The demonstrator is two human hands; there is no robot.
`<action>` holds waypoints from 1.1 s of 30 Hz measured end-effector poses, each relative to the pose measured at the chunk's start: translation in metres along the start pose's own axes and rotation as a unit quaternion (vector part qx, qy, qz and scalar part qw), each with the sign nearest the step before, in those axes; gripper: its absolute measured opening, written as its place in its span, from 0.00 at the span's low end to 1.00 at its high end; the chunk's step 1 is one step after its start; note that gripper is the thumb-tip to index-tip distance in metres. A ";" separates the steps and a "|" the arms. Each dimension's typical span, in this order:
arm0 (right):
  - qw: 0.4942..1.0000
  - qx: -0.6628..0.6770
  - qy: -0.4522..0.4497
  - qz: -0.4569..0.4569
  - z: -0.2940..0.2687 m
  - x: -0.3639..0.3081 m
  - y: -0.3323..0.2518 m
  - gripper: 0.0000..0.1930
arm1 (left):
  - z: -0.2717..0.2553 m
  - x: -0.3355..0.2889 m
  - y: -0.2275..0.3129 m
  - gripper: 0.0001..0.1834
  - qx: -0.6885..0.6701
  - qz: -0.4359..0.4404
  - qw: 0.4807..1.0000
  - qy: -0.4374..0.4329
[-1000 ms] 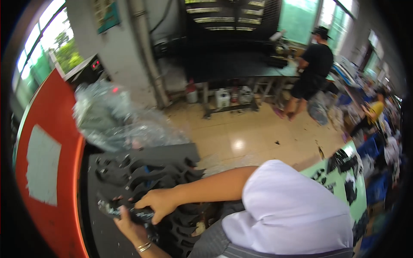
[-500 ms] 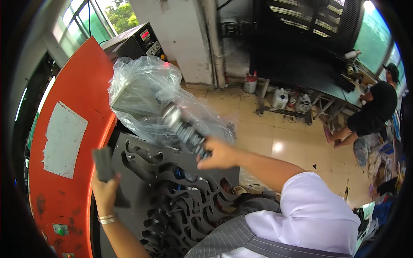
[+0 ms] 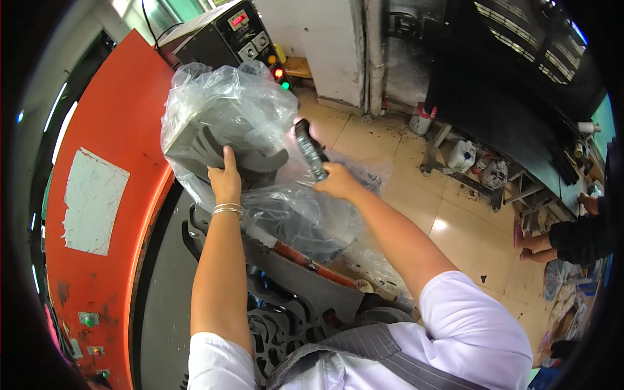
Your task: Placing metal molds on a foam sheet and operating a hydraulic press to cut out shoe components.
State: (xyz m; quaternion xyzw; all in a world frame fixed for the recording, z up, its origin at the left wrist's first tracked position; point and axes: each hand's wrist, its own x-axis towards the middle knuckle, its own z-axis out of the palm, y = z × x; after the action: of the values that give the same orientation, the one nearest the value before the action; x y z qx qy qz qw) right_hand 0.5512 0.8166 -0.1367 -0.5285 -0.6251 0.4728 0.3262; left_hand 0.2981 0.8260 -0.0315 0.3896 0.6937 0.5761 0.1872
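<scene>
My left hand [image 3: 225, 184] reaches over a clear plastic bag [image 3: 185, 140] and grips curved dark-grey foam pieces [image 3: 209, 148]. They fan out past its fingers, against the bag; the fingers behind them are hidden. A broader curved grey piece [image 3: 270, 161] shows just right of that hand. To the right, my right hand [image 3: 338, 182] is closed on one end of a curved black-and-silver cutting die [image 3: 309, 148], held up beside the bag. Below both hands lies a dark-grey foam sheet [image 3: 318, 289] with many wavy cutouts.
A curved red machine panel [image 3: 91, 130] with buttons stands at the left. Behind the bag is a black control box [image 3: 237, 32] with lit lamps. A dark workbench [image 3: 494, 123] stands at the far right, with bottles [image 3: 462, 156] beneath and a person [image 3: 578, 240] beside it.
My left hand has moved up and right from the red panel to the bag, carrying the grey foam pieces. My right hand has moved up and right with the cutting die. The view has shifted.
</scene>
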 end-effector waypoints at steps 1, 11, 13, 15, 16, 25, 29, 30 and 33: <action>0.999 0.028 0.033 0.024 -0.025 -0.003 0.014 0.17 | 0.003 -0.008 -0.001 0.48 0.082 0.027 0.994 -0.060; 0.967 -0.033 0.136 -0.213 -0.187 -0.061 -0.188 0.18 | -0.030 -0.003 -0.009 0.48 0.506 -0.064 0.796 -0.328; 0.954 -0.109 0.141 -0.241 -0.177 -0.067 -0.202 0.19 | -0.033 -0.023 0.014 0.49 0.472 -0.067 0.785 -0.395; 0.898 -0.275 0.189 -0.287 -0.180 -0.074 -0.200 0.22 | -0.027 -0.062 0.049 0.46 0.487 -0.003 0.747 -0.453; 0.872 -0.324 0.216 -0.298 -0.176 -0.076 -0.199 0.21 | -0.032 -0.081 0.063 0.39 0.495 0.051 0.724 -0.477; 0.968 -0.161 0.015 -0.193 -0.038 -0.118 -0.248 0.16 | -0.227 -0.118 0.050 0.21 0.332 0.294 0.843 -0.303; 0.969 0.009 -0.222 -0.109 0.058 -0.141 -0.263 0.28 | -0.329 -0.116 -0.033 0.25 0.479 0.116 0.843 -0.214; 0.960 0.046 -0.266 -0.074 0.089 -0.145 -0.266 0.29 | -0.336 -0.128 -0.055 0.26 0.477 0.142 0.846 -0.188; 0.944 -0.125 -0.286 -0.112 0.171 -0.151 -0.274 0.27 | -0.340 -0.138 -0.078 0.26 0.473 0.169 0.850 -0.158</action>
State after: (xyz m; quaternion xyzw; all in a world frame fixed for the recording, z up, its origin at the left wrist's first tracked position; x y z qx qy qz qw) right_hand 0.3340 0.6294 0.0759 -0.3342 -0.8012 0.4826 0.1162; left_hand 0.1184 0.4972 -0.0406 0.6282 0.7667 0.1317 -0.0127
